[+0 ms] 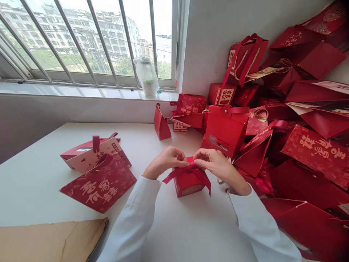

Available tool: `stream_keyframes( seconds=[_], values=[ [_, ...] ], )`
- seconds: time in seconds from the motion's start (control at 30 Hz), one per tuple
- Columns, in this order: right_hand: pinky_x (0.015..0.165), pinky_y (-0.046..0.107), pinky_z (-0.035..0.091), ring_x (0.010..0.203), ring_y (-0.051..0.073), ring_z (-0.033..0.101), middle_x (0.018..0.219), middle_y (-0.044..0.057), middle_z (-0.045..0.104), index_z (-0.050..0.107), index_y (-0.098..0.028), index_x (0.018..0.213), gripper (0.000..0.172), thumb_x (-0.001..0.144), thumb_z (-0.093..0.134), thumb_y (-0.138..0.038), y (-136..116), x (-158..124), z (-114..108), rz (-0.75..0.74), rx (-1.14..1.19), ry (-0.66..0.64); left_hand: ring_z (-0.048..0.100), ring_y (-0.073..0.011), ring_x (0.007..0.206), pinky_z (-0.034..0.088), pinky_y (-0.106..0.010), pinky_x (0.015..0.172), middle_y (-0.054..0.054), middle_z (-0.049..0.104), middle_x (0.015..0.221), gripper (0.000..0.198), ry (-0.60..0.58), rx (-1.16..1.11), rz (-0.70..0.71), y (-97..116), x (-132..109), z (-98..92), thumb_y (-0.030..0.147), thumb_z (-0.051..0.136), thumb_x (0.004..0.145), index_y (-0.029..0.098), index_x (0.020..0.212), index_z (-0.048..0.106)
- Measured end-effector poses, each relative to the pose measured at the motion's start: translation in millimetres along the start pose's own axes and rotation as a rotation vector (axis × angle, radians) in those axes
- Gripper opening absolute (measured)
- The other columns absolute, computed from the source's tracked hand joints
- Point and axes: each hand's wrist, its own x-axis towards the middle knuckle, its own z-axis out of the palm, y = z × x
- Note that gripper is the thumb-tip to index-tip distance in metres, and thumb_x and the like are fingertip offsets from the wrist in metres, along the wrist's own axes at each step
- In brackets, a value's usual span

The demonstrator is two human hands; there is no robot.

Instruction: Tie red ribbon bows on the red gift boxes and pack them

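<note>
A small red gift box (188, 186) stands on the white table in front of me. Across its top runs a crimson ribbon (203, 176), crossed or knotted in the middle, with its two tails hanging to the left and right. My left hand (169, 161) pinches the ribbon at the left of the knot between thumb and fingers. From the other side, my right hand (214, 165) pinches the ribbon close to the knot. Both hands rest close over the box lid, and their fingers hide part of the knot.
Red gift boxes (316, 153) are heaped along the right side against the wall. Several flattened-looking boxes (99, 182) lie on the left of the white table (35, 182). Cardboard (49, 242) covers the near left corner. A bagged cup (148, 78) stands on the windowsill.
</note>
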Motion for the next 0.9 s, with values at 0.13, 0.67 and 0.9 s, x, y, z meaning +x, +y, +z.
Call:
stream_keyframes(
  seconds=[0.13, 0.67, 0.9],
  values=[
    [0.061, 0.024, 0.047, 0.071, 0.015, 0.062, 0.075, 0.0, 0.066, 0.059, -0.019, 0.089, 0.014, 0.077, 0.056, -0.027, 0, 0, -1, 0.031, 0.046, 0.003, 0.049, -0.0126, 0.062, 0.033, -0.024, 0.054, 0.0, 0.058, 0.065, 0.026, 0.004, 0.011, -0.007, -1, 0, -1.9, 0.041, 0.066, 0.066, 0.015, 0.067, 0.066],
    [0.062, 0.025, 0.042, 0.066, 0.014, 0.06, 0.07, -0.005, 0.066, 0.052, -0.023, 0.098, 0.025, 0.073, 0.052, -0.019, -3, -2, -2, 0.056, -0.147, 0.057, 0.046, -0.0124, 0.062, 0.029, -0.024, 0.051, 0.0, 0.053, 0.061, 0.017, 0.063, -0.012, -0.142, -4, -2, -13.4, 0.032, 0.063, 0.062, 0.015, 0.062, 0.062],
    [0.062, 0.026, 0.041, 0.067, 0.014, 0.058, 0.069, -0.005, 0.064, 0.052, -0.022, 0.098, 0.024, 0.074, 0.051, -0.019, 1, 1, 0, 0.045, -0.16, 0.061, 0.037, -0.0094, 0.057, 0.023, -0.024, 0.051, 0.003, 0.046, 0.061, 0.018, 0.043, -0.02, -0.139, -7, -3, -15.9, 0.033, 0.058, 0.067, 0.016, 0.063, 0.055]
  ],
)
